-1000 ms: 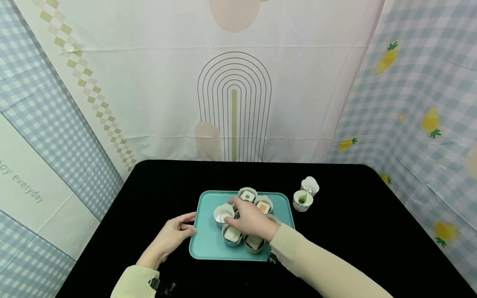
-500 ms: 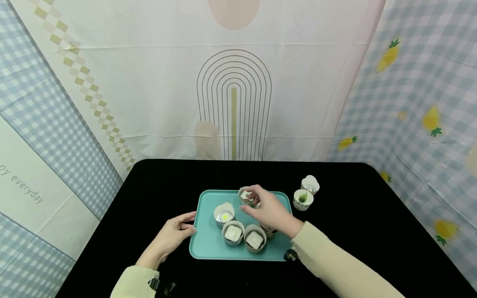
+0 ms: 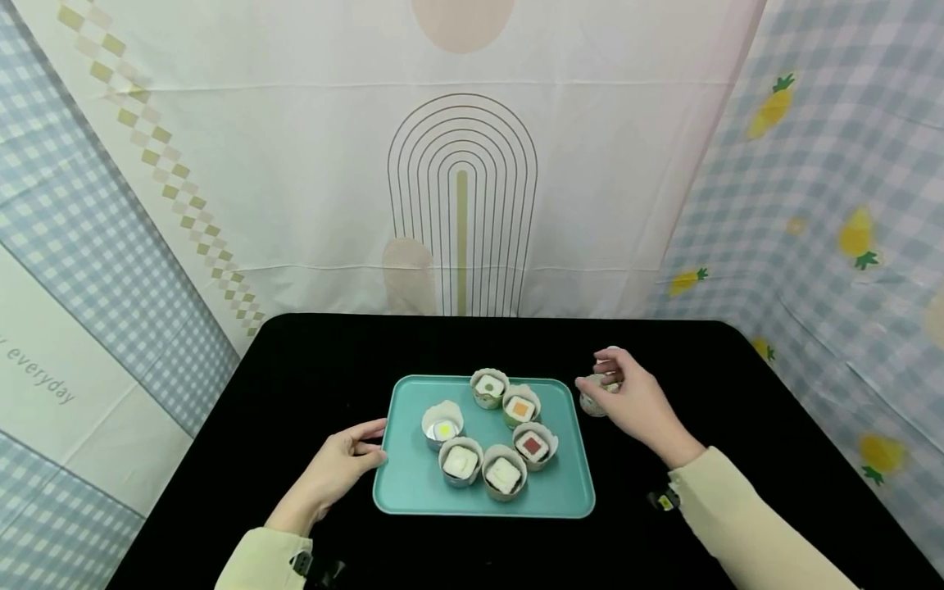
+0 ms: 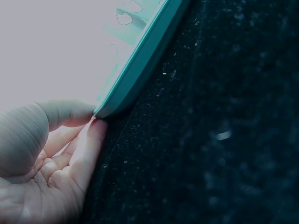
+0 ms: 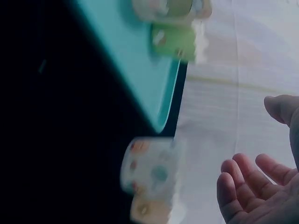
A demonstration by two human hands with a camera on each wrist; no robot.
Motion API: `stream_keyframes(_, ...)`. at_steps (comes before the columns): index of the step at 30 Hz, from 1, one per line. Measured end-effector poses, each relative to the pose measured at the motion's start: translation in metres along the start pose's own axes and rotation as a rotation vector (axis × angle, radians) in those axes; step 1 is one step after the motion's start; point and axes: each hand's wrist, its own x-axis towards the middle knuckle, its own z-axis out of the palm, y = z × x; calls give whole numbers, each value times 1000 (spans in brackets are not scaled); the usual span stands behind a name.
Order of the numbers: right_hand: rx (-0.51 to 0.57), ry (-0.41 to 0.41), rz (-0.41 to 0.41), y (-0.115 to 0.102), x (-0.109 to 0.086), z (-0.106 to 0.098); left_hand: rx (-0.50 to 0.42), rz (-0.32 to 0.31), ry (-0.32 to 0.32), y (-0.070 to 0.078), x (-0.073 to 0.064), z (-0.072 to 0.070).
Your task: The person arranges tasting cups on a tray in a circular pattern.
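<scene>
My left hand pinches the left rim of a turquoise tray between thumb and fingers; the left wrist view shows the thumb at the rim. Several paper baking cups stand on the tray in a curved row. Square white pieces sit in them, including one with a red centre and one with an orange centre. Off the tray's right side, my right hand hovers with parted fingers, nothing between them. It partly covers a patterned paper cup with another cup beside it.
The tray lies on a black-covered table. Behind the table hangs a pale cloth with an arch print. A blue checked cloth hangs at the right, another at the left.
My right hand has moved from over the cups on the tray to the loose cups at the right, uncovering the row. The left hand stays at the tray's rim.
</scene>
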Motion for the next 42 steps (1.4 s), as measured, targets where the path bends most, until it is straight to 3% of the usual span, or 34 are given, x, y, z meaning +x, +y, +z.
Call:
stream_keyframes(5, -64, 43, 46, 21, -1, -10, 0, -1, 1, 1, -1, -1)
stream_keyframes(13, -93, 37, 104, 37, -3, -4, 4, -6, 1, 0, -1, 0)
stream_keyframes(30, -15, -101, 190, 52, 0, 18, 7, -8, 9, 1, -1, 1)
stream_keyframes(38, 50, -106, 211, 60, -4, 26, 10, -8, -2, 1, -1, 2)
stream_keyframes(42, 135, -134, 193, 62, -1, 29, 24, -14, 13, 2, -1, 2)
